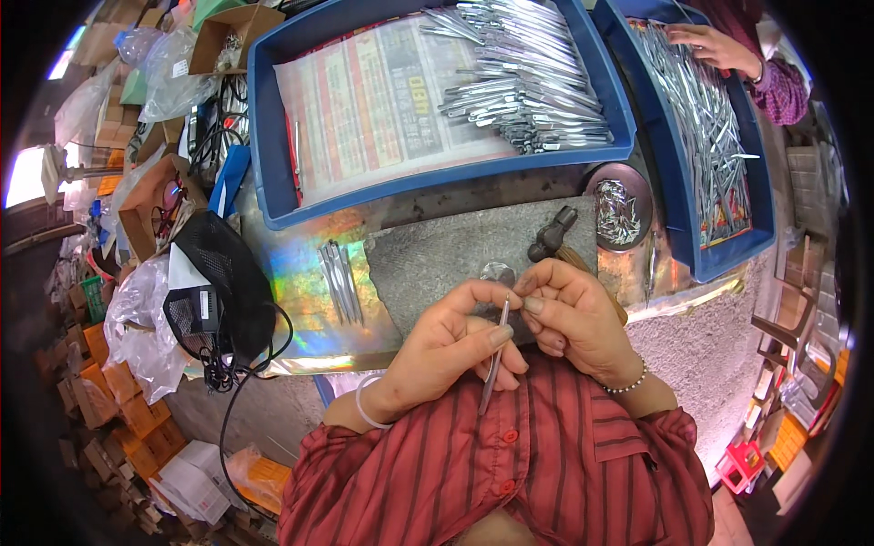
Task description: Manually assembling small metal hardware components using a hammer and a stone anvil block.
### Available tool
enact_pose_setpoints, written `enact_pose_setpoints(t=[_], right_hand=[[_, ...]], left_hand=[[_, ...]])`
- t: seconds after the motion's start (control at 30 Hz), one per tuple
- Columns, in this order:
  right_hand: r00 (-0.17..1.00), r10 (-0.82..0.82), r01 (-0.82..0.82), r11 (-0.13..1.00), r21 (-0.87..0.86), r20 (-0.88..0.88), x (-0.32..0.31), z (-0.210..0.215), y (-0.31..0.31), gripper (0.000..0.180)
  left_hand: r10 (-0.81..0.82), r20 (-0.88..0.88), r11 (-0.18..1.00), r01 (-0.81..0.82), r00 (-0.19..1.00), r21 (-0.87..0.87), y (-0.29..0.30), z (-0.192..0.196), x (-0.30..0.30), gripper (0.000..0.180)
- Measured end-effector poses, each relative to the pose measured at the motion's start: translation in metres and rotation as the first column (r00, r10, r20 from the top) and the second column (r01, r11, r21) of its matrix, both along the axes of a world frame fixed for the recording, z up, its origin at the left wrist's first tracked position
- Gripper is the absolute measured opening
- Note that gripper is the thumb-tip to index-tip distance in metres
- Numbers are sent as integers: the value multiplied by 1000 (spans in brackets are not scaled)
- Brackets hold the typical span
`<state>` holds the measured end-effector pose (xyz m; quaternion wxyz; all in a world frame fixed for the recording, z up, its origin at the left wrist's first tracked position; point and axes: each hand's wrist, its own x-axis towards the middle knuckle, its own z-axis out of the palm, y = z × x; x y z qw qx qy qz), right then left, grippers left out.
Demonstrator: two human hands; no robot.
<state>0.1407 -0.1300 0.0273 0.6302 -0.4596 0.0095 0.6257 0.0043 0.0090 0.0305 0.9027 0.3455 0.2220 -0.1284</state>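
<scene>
My left hand [464, 335] is closed round a slim, slightly curved metal strip [492, 371], held tilted with its thin end up. Close beside that end, my right hand [574, 314] has thumb and fingers pinched together; whatever lies between them is too small to make out. Both hands are in front of my chest, over the near edge of a grey stone slab [437, 259]. A hammer [553, 234] rests on the slab, its wooden handle partly behind my right hand. Left of the slab lie several similar metal strips [340, 284] side by side.
A round dish [635, 187] of small metal pieces stands right of the slab. Behind is a blue tray [364, 187] with paper and piled metal strips [537, 82]. Another person's hand [715, 47] reaches into a second blue tray [694, 259]. A black mesh bag [218, 282] and cables sit left.
</scene>
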Motion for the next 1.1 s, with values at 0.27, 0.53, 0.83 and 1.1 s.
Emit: enact_pose_setpoints(t=[0.27, 0.53, 0.83, 1.1], right_hand=[[1000, -4, 4, 1000, -1, 12, 0, 2, 4, 10], [1000, 11, -11, 1000, 2, 25, 1, 1, 4, 11], [936, 41, -57, 998, 36, 349, 10, 4, -42, 15], [238, -45, 833, 523, -180, 970, 68, -40, -185, 19]], left_hand=[[-3, -7, 1000, 3, 1000, 23, 1, 0, 0, 28], [-22, 11, 1000, 22, 1000, -14, 2, -2, -1, 28], [90, -87, 995, -86, 992, 50, -5, 0, 4, 31], [31, 6, 999, -31, 1000, 13, -8, -6, 16, 32]])
